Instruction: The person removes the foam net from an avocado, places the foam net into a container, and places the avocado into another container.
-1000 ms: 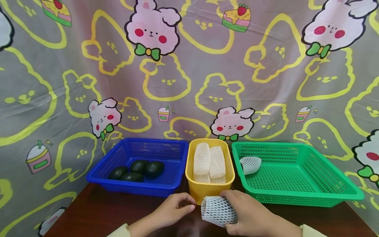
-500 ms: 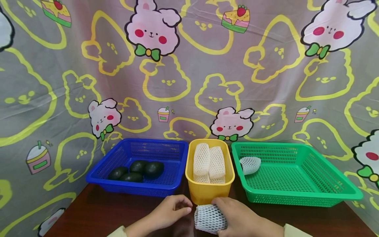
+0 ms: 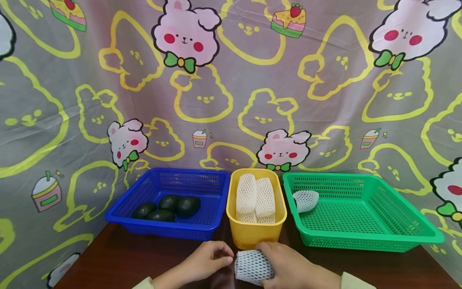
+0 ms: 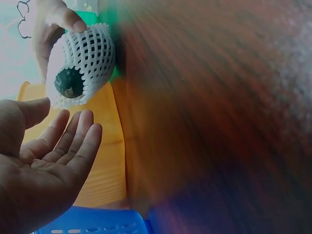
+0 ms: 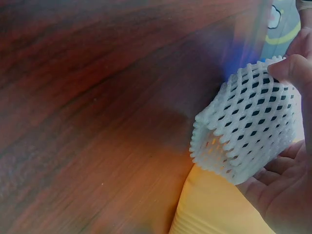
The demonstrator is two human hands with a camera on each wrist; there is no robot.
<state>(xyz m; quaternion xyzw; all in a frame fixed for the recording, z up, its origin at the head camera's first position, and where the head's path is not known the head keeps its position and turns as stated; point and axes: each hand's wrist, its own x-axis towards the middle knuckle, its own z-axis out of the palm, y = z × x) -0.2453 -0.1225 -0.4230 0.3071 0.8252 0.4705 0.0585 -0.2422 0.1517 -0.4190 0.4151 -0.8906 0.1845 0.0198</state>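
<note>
My right hand [image 3: 288, 265] grips an avocado [image 4: 70, 84] wrapped in a white foam net sleeve [image 3: 254, 267], in front of the yellow bin [image 3: 258, 235]. In the left wrist view the avocado's dark end shows at the sleeve's mouth. Seen from the right wrist, the thumb lies on the mesh and dark skin shows through the holes; the sleeve's other end gapes hollow. My left hand [image 3: 207, 260] is beside the sleeve on its left, palm towards it, fingers relaxed and holding nothing.
Several bare avocados [image 3: 187, 206] lie in the blue basket [image 3: 166, 232] at left. Folded foam net sleeves [image 3: 246, 194] fill the yellow bin. One foam-sleeved piece [image 3: 306, 200] lies in the green basket [image 3: 364, 242] at right. A patterned curtain [image 3: 231, 132] hangs behind the brown table [image 3: 108, 257].
My right hand has moved left and nearer to me with the sleeved avocado, away from the yellow bin's front. My left hand has shifted slightly left and down.
</note>
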